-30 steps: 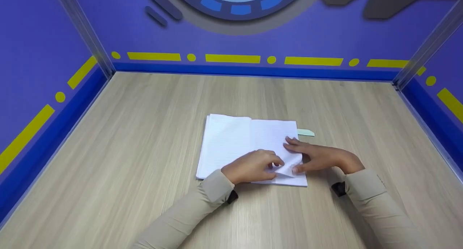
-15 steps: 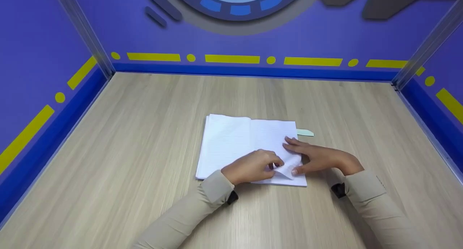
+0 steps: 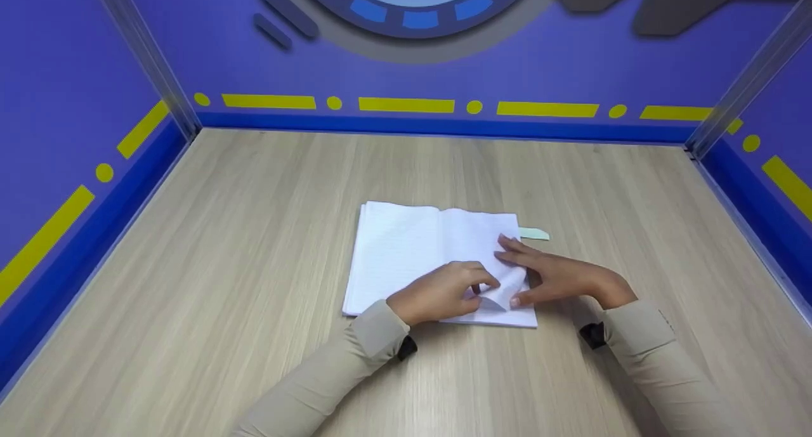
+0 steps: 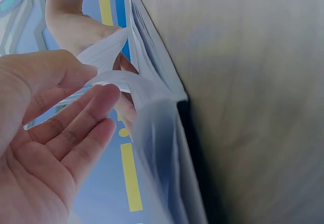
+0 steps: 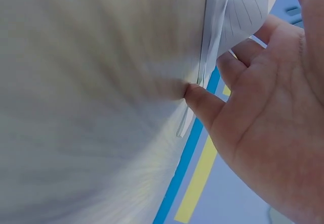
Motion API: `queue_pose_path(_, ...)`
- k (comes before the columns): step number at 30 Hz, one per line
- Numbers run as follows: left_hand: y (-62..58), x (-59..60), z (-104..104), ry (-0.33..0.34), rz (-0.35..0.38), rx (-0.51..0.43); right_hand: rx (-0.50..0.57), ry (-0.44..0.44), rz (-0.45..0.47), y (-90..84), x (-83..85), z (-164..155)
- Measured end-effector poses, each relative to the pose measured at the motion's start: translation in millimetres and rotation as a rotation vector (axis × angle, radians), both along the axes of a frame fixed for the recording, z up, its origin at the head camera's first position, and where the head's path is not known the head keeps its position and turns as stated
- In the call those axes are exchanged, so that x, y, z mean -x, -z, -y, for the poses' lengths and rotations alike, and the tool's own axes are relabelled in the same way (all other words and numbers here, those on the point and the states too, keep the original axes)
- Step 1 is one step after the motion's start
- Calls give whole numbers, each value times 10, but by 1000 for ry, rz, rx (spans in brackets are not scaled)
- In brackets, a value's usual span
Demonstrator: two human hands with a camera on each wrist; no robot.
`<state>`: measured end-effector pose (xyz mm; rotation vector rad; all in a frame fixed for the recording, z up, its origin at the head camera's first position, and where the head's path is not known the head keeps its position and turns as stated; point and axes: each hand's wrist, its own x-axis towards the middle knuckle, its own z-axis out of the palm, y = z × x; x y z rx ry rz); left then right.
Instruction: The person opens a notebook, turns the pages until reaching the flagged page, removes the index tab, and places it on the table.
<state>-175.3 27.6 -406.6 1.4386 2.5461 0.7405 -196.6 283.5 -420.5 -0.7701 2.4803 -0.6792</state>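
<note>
An open notebook (image 3: 399,253) with white ruled pages lies on the wooden table, its spine running away from me. My left hand (image 3: 447,291) reaches over the right side and pinches the near part of a page (image 4: 136,85) between thumb and fingers. That page bows upward, away from the sheets beneath. At the right edge, my right hand (image 3: 558,278) rests with spread, fairly straight fingers on the same side, its thumb near the page's raised lower corner. The right wrist view shows a fingertip (image 5: 191,91) down at the notebook's edge, beside a curling page (image 5: 245,16).
A pale green tab (image 3: 535,233) sticks out past the notebook's right edge. Purple-blue panels (image 3: 406,75) with yellow dashes border the wooden table (image 3: 254,234) at the back and both sides.
The right page now bulges a little more near the spine, and its lifted near corner has curled slightly leftward. Both hands stay almost where they were.
</note>
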Motion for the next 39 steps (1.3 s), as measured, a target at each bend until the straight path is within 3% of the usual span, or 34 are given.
queue_pose_path(9, -29, 3, 27, -19, 12, -42, 50, 35, -24, -28, -10, 2)
queue_pose_path(20, -52, 35, 90, -56, 61, -241, 107, 147, -52, -37, 27, -15)
queue_pose_path(27, -136, 99, 193, -156, 67, -343, 97, 195, -35, -46, 38, -32)
queue_pose_path(33, -204, 167, 352, -215, 32, -455, 76, 148, -50, -31, 27, -61)
queue_pose_path(39, -252, 223, 549, -262, 17, -501, 45, 139, -38, -31, 17, -60)
